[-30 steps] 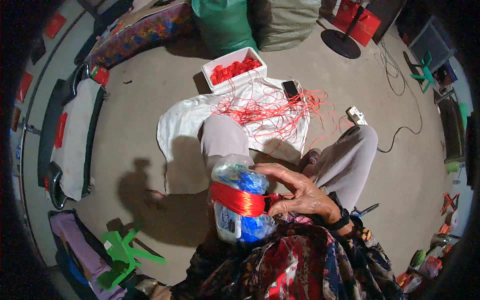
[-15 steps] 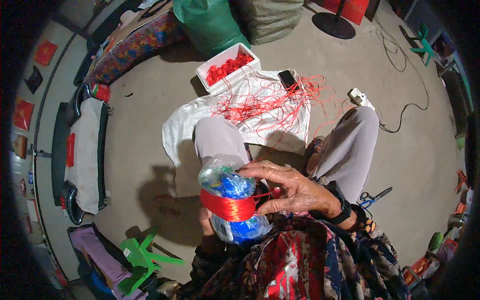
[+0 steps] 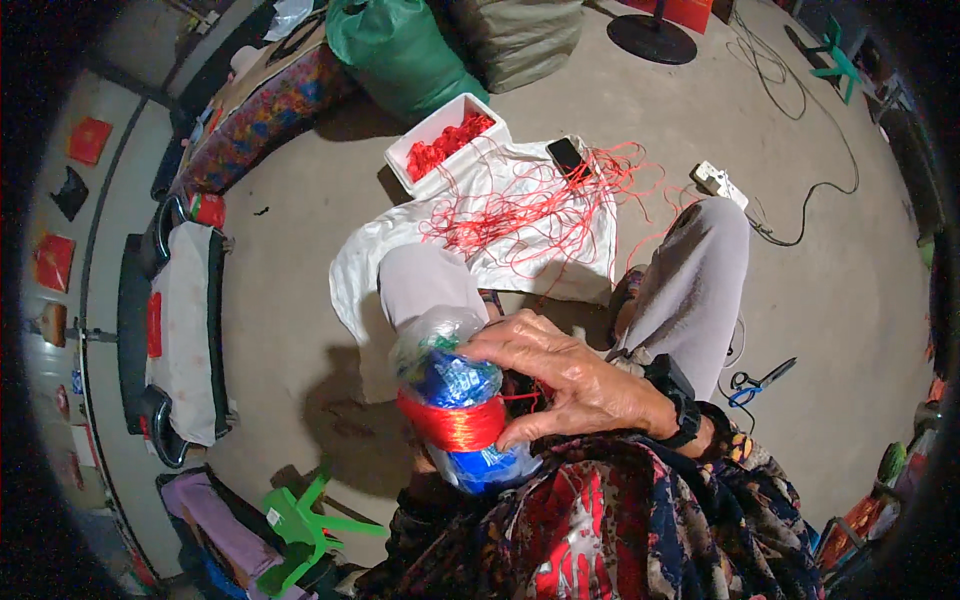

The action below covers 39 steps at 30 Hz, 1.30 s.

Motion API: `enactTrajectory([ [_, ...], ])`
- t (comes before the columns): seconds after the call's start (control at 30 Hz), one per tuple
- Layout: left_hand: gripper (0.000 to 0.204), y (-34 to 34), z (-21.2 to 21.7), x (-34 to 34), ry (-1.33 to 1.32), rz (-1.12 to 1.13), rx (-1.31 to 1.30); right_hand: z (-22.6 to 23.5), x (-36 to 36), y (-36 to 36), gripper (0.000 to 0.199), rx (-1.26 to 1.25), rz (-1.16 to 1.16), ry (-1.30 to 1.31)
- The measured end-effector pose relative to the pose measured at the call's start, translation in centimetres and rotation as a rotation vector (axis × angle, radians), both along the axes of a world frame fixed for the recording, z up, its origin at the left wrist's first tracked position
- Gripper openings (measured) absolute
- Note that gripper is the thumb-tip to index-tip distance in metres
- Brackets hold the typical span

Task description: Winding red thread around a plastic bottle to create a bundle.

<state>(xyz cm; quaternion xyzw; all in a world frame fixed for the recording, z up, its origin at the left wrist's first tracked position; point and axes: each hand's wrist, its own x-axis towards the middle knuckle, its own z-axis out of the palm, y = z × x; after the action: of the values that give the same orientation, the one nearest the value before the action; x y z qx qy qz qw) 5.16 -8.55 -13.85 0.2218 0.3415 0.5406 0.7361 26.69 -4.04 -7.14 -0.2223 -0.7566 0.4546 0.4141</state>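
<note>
A blue bundle in clear plastic [image 3: 455,380] is held up over my left thigh, with a broad band of glossy red cord [image 3: 465,425] wound round its middle. My right hand [image 3: 565,380] rests on its right side, the thumb at the red band and the fingers over the upper end. A short stretch of red cord [image 3: 522,396] runs from the band toward my right palm. Behind the bundle, my left hand is almost wholly hidden; only a sliver of skin shows at its lower left edge.
Loose red cord [image 3: 500,215] lies tangled on a white sheet [image 3: 355,265], beside a phone [image 3: 567,158]. Beyond stand a white box [image 3: 398,160] of red cord and a green sack [image 3: 395,60]. Scissors [image 3: 765,380] and a power strip [image 3: 718,185] are right; a green stool [image 3: 320,525] is left.
My right hand has shifted slightly left and its thumb has come to the red band. The left fingers that showed beside the bundle are now mostly hidden. The view has turned a little.
</note>
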Motion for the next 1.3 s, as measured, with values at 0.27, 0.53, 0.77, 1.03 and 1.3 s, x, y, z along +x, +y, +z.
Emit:
enactTrajectory([
  [0.27, 0.07, 0.0, 0.0, -0.1, 0.008, 0.004, 0.014, 0.3, -0.3, -0.6, 0.07, 0.139, -0.036, 0.07],
  [0.53, 0.07, -0.7, 0.4, -0.7, 0.03, -0.044, 0.003, 0.9, -0.6, -0.9, 0.063, 0.177, -0.02, 0.064],
  [0.77, 0.07, -0.9, 0.6, -1.3, 0.039, -0.034, -0.003, 1.1, -1.1, -0.8, 0.05, 0.342, -0.063, 0.05],
  [1.03, 0.069, -0.2, 0.5, -1.8, 0.028, 0.001, 0.01, 1.1, -1.0, -0.6, 0.05, 0.331, -0.016, 0.03],
  [1.3, 0.069, 0.2, -0.2, -0.4, 0.005, 0.019, 0.006, -1.5, 1.6, 0.3, 0.031, -0.282, -0.25, 0.291],
])
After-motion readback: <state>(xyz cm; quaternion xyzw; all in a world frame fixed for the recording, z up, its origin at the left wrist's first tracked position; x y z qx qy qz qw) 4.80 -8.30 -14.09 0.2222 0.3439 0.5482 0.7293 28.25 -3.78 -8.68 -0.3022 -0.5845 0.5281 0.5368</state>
